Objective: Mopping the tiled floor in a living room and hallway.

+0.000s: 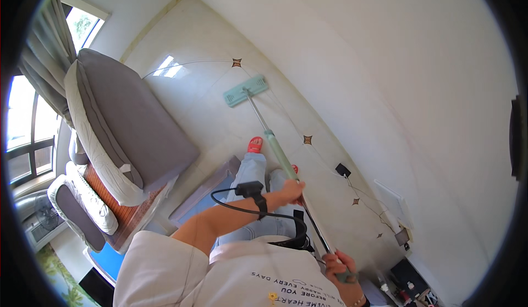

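I hold a flat mop with both hands. Its pale green rectangular head (246, 91) lies on the tiled floor ahead of my feet. A green-and-chrome handle (281, 154) runs from the head back toward my right side. My left hand (292, 190) grips the handle around its middle, where the green sleeve meets the chrome tube. Closer to my body, my right hand (340, 265) is closed around the green grip at the handle's end. A black strap device (251, 189) with a cable sits on my left wrist. The mop head's underside is hidden.
To the left stands a sofa with grey cushions (140, 113), near a curtain (45, 51). White wall (350, 51) borders the floor on the right. A black adapter (342, 169) and thin cables lie along its base. My red sandal (255, 144) is beside the handle.
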A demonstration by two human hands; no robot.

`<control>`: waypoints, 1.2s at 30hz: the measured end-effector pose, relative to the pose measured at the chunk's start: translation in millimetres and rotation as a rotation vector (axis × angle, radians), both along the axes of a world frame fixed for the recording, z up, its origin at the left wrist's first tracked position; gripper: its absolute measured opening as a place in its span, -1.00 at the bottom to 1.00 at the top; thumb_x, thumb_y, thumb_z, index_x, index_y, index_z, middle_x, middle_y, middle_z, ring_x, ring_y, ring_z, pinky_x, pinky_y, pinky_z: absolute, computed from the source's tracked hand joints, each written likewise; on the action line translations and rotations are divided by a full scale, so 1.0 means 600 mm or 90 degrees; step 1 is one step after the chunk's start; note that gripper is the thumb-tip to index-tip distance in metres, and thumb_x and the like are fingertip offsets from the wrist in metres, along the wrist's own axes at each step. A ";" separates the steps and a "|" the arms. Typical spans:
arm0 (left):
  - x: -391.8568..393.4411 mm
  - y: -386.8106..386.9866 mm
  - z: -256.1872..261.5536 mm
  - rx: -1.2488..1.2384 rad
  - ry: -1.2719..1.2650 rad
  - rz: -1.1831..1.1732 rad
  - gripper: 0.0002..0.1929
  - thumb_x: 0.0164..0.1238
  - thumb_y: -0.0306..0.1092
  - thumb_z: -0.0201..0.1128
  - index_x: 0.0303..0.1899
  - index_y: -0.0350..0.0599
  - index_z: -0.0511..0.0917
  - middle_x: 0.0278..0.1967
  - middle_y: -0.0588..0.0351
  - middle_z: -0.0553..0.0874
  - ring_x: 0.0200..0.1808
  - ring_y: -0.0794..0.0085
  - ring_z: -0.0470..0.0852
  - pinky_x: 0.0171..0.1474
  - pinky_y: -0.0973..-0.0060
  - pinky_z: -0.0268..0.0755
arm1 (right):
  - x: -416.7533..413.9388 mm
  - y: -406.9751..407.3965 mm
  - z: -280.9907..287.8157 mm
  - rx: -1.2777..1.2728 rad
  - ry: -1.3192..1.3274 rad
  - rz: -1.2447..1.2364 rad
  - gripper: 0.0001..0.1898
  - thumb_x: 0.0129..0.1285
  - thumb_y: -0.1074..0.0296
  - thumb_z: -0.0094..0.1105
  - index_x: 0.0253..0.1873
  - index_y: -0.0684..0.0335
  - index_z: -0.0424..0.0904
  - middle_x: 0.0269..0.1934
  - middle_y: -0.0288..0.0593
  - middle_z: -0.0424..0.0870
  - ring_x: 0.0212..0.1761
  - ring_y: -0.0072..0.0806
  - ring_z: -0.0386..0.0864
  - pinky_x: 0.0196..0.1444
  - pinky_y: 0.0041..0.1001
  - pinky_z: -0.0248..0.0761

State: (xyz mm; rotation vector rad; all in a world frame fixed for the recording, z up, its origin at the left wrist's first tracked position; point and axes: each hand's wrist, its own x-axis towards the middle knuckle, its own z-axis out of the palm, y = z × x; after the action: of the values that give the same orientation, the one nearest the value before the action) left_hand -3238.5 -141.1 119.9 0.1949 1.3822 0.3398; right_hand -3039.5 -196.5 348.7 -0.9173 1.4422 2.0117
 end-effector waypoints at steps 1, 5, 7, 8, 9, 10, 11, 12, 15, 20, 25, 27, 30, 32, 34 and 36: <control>0.027 -0.017 0.010 -0.006 -0.033 -0.008 -0.63 0.24 -0.16 -0.04 -0.42 -0.40 0.45 -0.56 -0.08 0.58 -0.66 0.28 0.59 -0.71 0.42 0.38 | 0.029 -0.012 0.011 -0.003 -0.059 0.040 -0.67 0.26 0.43 -0.11 0.08 0.40 0.17 -0.53 -0.32 0.27 -0.68 -0.66 0.26 -0.61 -0.65 0.24; 0.106 -0.047 0.061 -0.033 -0.187 0.077 -0.65 0.24 -0.18 -0.07 -0.42 -0.36 0.46 -0.56 -0.06 0.59 -0.64 0.32 0.57 -0.58 0.48 0.45 | 0.109 -0.026 0.064 0.125 -0.081 0.155 -0.66 0.23 0.45 -0.13 0.11 0.26 0.24 -0.52 -0.24 0.29 -0.67 -0.66 0.24 -0.64 -0.64 0.19; 0.117 -0.043 0.083 -0.056 -0.283 0.062 -0.69 0.25 -0.21 -0.08 -0.39 -0.33 0.47 -0.49 -0.03 0.61 -0.56 0.37 0.57 -0.42 0.54 0.48 | 0.108 0.011 0.108 0.262 -0.202 0.530 -0.38 0.16 0.56 -0.07 0.32 -0.03 0.03 -0.55 -0.23 0.29 -0.65 -0.66 0.22 -0.63 -0.62 0.16; 0.119 -0.048 0.091 -0.060 -0.280 0.063 -0.69 0.25 -0.21 -0.08 -0.39 -0.33 0.47 -0.49 -0.03 0.61 -0.56 0.37 0.57 -0.42 0.54 0.48 | 0.102 0.032 0.130 0.260 -0.197 0.529 -0.38 0.16 0.56 -0.07 0.32 -0.03 0.03 -0.55 -0.23 0.29 -0.65 -0.66 0.22 -0.63 -0.62 0.16; 0.119 -0.050 0.098 -0.074 -0.303 0.111 -0.70 0.24 -0.21 -0.07 -0.37 -0.31 0.47 -0.43 -0.03 0.62 -0.51 0.40 0.56 -0.38 0.56 0.47 | 0.091 0.059 0.150 0.301 -0.204 0.676 -0.35 0.14 0.58 -0.05 0.33 0.01 0.00 -0.57 -0.24 0.30 -0.66 -0.65 0.24 -0.63 -0.63 0.17; 0.115 -0.052 0.108 -0.087 -0.327 0.163 -0.71 0.23 -0.21 -0.06 -0.34 -0.29 0.46 -0.38 -0.02 0.62 -0.46 0.42 0.55 -0.35 0.58 0.45 | 0.081 0.082 0.165 0.343 -0.209 0.826 -0.32 0.12 0.60 -0.02 0.34 0.04 -0.03 -0.59 -0.24 0.32 -0.66 -0.64 0.26 -0.63 -0.63 0.17; 0.111 -0.047 0.134 -0.090 -0.327 0.158 -0.71 0.23 -0.21 -0.06 -0.34 -0.29 0.46 -0.38 -0.02 0.62 -0.46 0.42 0.55 -0.35 0.58 0.45 | 0.078 0.099 0.179 0.339 -0.210 0.821 -0.32 0.12 0.60 -0.02 0.34 0.04 -0.03 -0.59 -0.24 0.32 -0.66 -0.64 0.26 -0.63 -0.63 0.17; 0.101 -0.036 0.165 -0.105 -0.348 0.213 -0.72 0.23 -0.21 -0.06 -0.32 -0.27 0.46 -0.34 -0.01 0.62 -0.43 0.44 0.54 -0.36 0.59 0.44 | 0.079 0.115 0.190 0.430 -0.208 0.904 -0.31 0.11 0.60 0.00 0.34 0.07 -0.04 -0.61 -0.25 0.33 -0.67 -0.62 0.29 -0.62 -0.62 0.20; 0.046 -0.026 0.188 -0.092 -0.364 0.284 -0.74 0.25 -0.20 -0.06 -0.29 -0.22 0.43 -0.28 0.00 0.61 -0.36 0.43 0.54 -0.29 0.59 0.41 | 0.066 0.141 0.177 0.620 -0.140 1.009 -0.38 0.17 0.51 -0.03 0.32 0.18 -0.04 -0.59 -0.27 0.35 -0.68 -0.62 0.33 -0.61 -0.63 0.24; -0.106 -0.031 0.112 -0.049 -0.280 0.424 -0.76 0.24 -0.20 -0.05 -0.23 -0.18 0.35 -0.33 -0.02 0.59 -0.33 0.35 0.54 -0.33 0.57 0.41 | -0.069 0.192 0.083 0.755 0.008 0.957 -0.42 0.18 0.45 -0.04 0.30 0.22 0.01 -0.60 -0.30 0.37 -0.71 -0.62 0.35 -0.62 -0.60 0.28; -0.259 -0.016 0.018 -0.075 -0.147 0.484 -0.83 0.23 -0.20 -0.03 -0.38 -0.07 0.31 -0.49 0.02 0.51 -0.47 0.33 0.51 -0.57 0.54 0.29 | -0.226 0.183 -0.039 0.687 0.026 0.839 -0.47 0.14 0.49 -0.07 0.25 0.20 0.11 -0.57 -0.35 0.35 -0.72 -0.67 0.30 -0.69 -0.65 0.22; -0.274 -0.019 0.024 -0.083 -0.112 0.445 -0.82 0.23 -0.19 -0.02 -0.41 -0.07 0.31 -0.49 0.04 0.51 -0.50 0.35 0.49 -0.59 0.54 0.29 | -0.237 0.174 -0.058 0.611 0.034 0.757 -0.49 0.16 0.48 -0.07 0.25 0.20 0.11 -0.55 -0.32 0.35 -0.71 -0.69 0.26 -0.69 -0.66 0.21; -0.234 -0.041 -0.056 -0.073 -0.155 0.375 -0.81 0.23 -0.19 -0.02 -0.40 -0.08 0.33 -0.49 0.08 0.52 -0.49 0.37 0.50 -0.56 0.53 0.34 | -0.166 0.171 -0.061 0.500 0.004 0.661 -0.54 0.17 0.47 -0.06 0.20 0.25 0.18 -0.54 -0.30 0.37 -0.70 -0.68 0.31 -0.70 -0.66 0.23; -0.154 -0.029 -0.035 -0.079 -0.124 0.349 -0.78 0.24 -0.16 -0.04 -0.38 -0.12 0.37 -0.46 0.08 0.53 -0.43 0.36 0.55 -0.52 0.52 0.38 | -0.096 0.156 -0.052 0.471 0.010 0.627 -0.53 0.19 0.47 -0.08 0.23 0.25 0.14 -0.50 -0.25 0.38 -0.71 -0.67 0.30 -0.73 -0.67 0.20; -0.093 -0.039 -0.040 -0.055 -0.216 0.212 -0.74 0.26 -0.14 -0.07 -0.34 -0.15 0.40 -0.46 0.06 0.55 -0.39 0.37 0.58 -0.46 0.54 0.40 | -0.036 0.128 -0.018 0.369 -0.088 0.606 -0.49 0.19 0.47 -0.10 0.26 0.23 0.09 -0.51 -0.21 0.39 -0.72 -0.65 0.29 -0.75 -0.67 0.19; -0.046 -0.009 0.056 -0.046 -0.263 0.116 -0.70 0.26 -0.10 -0.08 -0.30 -0.18 0.40 -0.43 0.05 0.59 -0.38 0.38 0.59 -0.41 0.56 0.40 | 0.010 0.115 0.025 0.307 -0.102 0.553 -0.46 0.20 0.46 -0.11 0.30 0.21 0.03 -0.51 -0.19 0.40 -0.74 -0.61 0.29 -0.74 -0.63 0.18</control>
State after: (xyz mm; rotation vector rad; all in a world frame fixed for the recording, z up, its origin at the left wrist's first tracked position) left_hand -3265.9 -146.3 153.6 -0.0616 1.0016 0.4529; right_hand -3033.4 -127.3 363.6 -1.5870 0.4130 2.6116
